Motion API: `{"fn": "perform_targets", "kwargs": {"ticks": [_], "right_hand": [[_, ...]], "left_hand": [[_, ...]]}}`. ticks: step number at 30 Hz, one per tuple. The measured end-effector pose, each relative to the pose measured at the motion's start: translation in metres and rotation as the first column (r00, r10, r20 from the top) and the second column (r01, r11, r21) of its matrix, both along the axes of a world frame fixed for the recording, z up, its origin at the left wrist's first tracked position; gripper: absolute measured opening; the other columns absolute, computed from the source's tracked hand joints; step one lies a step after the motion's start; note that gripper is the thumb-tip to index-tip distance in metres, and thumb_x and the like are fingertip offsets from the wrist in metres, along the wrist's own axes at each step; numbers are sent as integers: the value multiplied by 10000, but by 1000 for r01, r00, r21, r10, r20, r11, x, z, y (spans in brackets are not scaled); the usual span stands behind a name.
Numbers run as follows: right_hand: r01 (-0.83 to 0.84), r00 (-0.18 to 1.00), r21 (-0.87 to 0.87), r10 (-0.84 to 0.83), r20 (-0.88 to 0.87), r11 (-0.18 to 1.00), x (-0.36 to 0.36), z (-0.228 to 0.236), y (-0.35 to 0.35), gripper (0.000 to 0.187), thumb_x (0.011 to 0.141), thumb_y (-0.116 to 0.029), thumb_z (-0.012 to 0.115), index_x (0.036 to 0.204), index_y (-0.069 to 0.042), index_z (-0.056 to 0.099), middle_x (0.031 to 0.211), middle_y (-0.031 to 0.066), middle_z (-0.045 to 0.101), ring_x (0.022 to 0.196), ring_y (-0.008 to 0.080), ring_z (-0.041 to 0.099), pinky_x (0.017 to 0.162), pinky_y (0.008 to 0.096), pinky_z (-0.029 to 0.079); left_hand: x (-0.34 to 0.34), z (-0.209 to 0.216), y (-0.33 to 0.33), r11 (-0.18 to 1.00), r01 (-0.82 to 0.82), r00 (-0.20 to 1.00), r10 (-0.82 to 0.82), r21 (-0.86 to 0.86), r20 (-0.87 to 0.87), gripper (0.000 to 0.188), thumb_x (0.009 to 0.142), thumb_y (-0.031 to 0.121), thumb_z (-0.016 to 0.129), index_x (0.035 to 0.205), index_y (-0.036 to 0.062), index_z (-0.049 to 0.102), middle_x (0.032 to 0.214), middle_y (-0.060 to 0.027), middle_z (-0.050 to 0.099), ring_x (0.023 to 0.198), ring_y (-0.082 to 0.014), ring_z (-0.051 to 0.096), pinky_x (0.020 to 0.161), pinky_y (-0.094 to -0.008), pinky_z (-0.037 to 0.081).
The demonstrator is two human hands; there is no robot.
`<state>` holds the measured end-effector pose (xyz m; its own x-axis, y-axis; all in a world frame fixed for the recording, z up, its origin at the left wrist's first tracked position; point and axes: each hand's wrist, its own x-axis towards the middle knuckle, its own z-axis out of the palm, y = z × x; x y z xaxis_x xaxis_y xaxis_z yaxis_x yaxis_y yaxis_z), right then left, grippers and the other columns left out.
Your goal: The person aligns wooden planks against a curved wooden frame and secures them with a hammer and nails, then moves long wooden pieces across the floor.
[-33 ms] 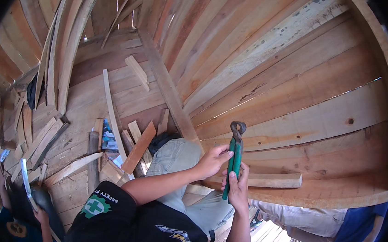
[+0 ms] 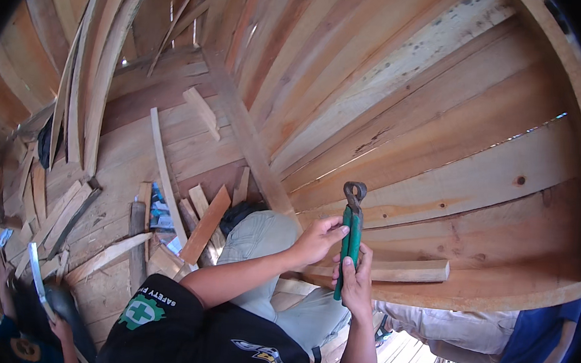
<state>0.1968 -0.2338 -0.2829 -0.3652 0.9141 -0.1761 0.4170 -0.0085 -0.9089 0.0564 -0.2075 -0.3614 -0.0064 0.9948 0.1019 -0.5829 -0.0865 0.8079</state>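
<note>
Green-handled pincers (image 2: pixel 355 223) stand nearly upright in the head view, metal head uppermost, in front of curved wooden planking (image 2: pixel 436 180). The person's right hand (image 2: pixel 356 280) grips low on the handles; the left hand (image 2: pixel 320 241), fingers curled, holds higher up. Behind the right hand lies a timber piece (image 2: pixel 410 270).
</note>
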Motion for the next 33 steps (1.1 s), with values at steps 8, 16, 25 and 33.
{"fn": "perform_targets", "kwargs": {"ticks": [8, 16, 25, 33], "right_hand": [[-87, 935, 655, -166, 315, 750, -35, 110, 34, 390, 976, -155, 505, 1327, -29, 389, 1050, 274, 591, 921, 474, 594, 778, 488, 476], [-291, 824, 951, -477, 304, 103, -100, 253, 128, 411, 973, -268, 502, 1310, -47, 420, 927, 221, 580, 784, 435, 618, 648, 511, 509], [-590, 525, 807, -747, 407, 26, -95, 338, 158, 332, 987, -310, 456, 1163, -29, 454, 843, 183, 601, 700, 358, 661, 561, 448, 553], [-595, 619, 801, -671, 409, -61, -97, 326, 146, 324, 969, -309, 490, 1130, -29, 460, 808, 204, 608, 703, 371, 665, 562, 447, 554]], "left_hand": [[-86, 113, 128, 592, -520, 526, 790, 615, -315, 413, 903, 150, 616, 1256, -42, 519, 1267, -235, 546, 1188, -363, 530, 1001, -399, 421], [-108, 236, 218, 260, -436, 126, 966, 862, -228, 644, 870, 99, 639, 1415, -56, 333, 1428, -302, 361, 1299, -436, 402, 1064, -428, 365], [-106, 236, 224, 283, -431, 177, 958, 857, -227, 623, 880, 68, 625, 1416, -58, 332, 1428, -302, 366, 1290, -437, 415, 1050, -425, 376], [-105, 235, 225, 282, -440, 178, 958, 853, -225, 619, 875, 60, 622, 1413, -57, 340, 1435, -292, 365, 1293, -434, 412, 1057, -426, 367]]}}
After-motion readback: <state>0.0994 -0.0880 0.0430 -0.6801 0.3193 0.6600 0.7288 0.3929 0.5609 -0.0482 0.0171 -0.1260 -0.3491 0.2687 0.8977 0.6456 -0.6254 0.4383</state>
